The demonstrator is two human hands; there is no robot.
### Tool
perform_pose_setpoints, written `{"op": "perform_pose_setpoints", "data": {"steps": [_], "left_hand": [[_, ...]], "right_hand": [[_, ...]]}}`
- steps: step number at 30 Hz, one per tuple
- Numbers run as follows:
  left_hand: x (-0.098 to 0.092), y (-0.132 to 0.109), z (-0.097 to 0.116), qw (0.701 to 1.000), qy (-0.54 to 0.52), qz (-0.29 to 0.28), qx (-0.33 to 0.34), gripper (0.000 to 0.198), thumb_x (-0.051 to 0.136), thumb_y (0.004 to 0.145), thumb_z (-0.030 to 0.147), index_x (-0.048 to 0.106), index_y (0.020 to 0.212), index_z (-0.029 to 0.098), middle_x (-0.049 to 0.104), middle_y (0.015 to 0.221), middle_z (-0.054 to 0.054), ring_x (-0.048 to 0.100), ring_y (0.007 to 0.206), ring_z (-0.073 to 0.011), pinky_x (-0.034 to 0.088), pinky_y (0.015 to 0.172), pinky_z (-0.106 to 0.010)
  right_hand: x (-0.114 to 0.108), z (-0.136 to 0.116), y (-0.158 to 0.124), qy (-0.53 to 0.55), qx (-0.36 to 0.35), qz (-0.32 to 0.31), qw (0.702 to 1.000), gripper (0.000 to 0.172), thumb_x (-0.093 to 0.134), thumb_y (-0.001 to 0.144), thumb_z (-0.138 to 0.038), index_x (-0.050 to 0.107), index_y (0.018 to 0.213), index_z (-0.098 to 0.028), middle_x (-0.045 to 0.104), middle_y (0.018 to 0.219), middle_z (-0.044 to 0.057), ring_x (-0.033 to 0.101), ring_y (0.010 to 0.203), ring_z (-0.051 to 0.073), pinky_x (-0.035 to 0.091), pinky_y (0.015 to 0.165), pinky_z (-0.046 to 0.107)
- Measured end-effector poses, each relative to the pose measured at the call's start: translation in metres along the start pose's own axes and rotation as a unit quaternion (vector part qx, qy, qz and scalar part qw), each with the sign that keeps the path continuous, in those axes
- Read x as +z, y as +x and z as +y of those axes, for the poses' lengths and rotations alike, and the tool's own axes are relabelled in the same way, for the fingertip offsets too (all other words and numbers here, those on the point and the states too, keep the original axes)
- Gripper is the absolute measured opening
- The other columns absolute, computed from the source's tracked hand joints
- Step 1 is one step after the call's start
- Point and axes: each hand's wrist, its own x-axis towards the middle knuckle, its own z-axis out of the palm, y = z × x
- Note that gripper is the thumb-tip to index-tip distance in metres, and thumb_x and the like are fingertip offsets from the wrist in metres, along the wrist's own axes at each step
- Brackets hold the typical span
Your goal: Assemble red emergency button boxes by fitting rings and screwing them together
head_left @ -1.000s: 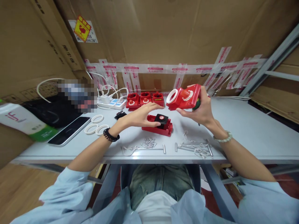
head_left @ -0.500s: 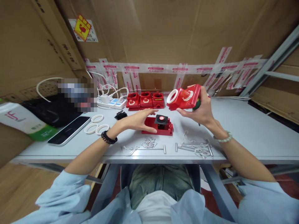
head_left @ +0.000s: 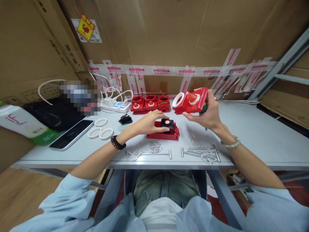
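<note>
My left hand (head_left: 154, 122) has its thumb and fingers closed around the sides of a black square part (head_left: 167, 125) with a round red-and-white top. That part sits in a shallow red base (head_left: 164, 137) lying on the table. Held up at the right, a red housing cover (head_left: 193, 100) is gripped by my right hand (head_left: 210, 112). A white ring (head_left: 178, 100) shows at the cover's left opening, and a red knob stands out beside it. Something green (head_left: 204, 108), mostly hidden, is also within my right hand.
Three red housings (head_left: 151, 104) stand at the back beside a power strip (head_left: 117, 106). Loose white rings (head_left: 106, 133), a phone (head_left: 72, 134) and a black piece (head_left: 125, 119) lie left. Screws (head_left: 154, 148) and metal T-shaped rods (head_left: 200, 151) lie near the front edge.
My left hand has moved right and closed on the black square part, which now sits straighter in the red base. My right hand and the cover have stayed nearly still.
</note>
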Motion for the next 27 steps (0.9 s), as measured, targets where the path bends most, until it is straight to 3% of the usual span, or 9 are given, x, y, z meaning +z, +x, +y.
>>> {"op": "perform_pose_setpoints", "data": {"steps": [13, 27], "left_hand": [[0.0011, -0.0006, -0.0013, 1.000, 0.000, 0.002, 0.007, 0.045, 0.065, 0.088, 0.047, 0.064, 0.120, 0.016, 0.068, 0.111, -0.011, 0.059, 0.108, -0.0261, 0.045, 0.093, -0.040], [-0.0066, -0.0073, -0.0056, 1.000, -0.012, 0.028, 0.006, 0.047, 0.065, 0.088, 0.050, 0.063, 0.123, 0.017, 0.069, 0.122, -0.010, 0.062, 0.113, -0.0247, 0.047, 0.098, -0.041]], "right_hand": [[0.0003, -0.0009, 0.0005, 0.009, -0.006, 0.001, 1.000, 0.072, 0.087, 0.052, -0.046, 0.051, 0.111, -0.027, 0.068, 0.093, 0.004, 0.068, 0.084, 0.026, 0.056, 0.075, 0.043], [0.0000, 0.0003, -0.0011, -0.001, -0.007, 0.000, 1.000, 0.067, 0.086, 0.055, -0.044, 0.052, 0.110, -0.028, 0.067, 0.095, 0.005, 0.067, 0.083, 0.026, 0.056, 0.075, 0.046]]}}
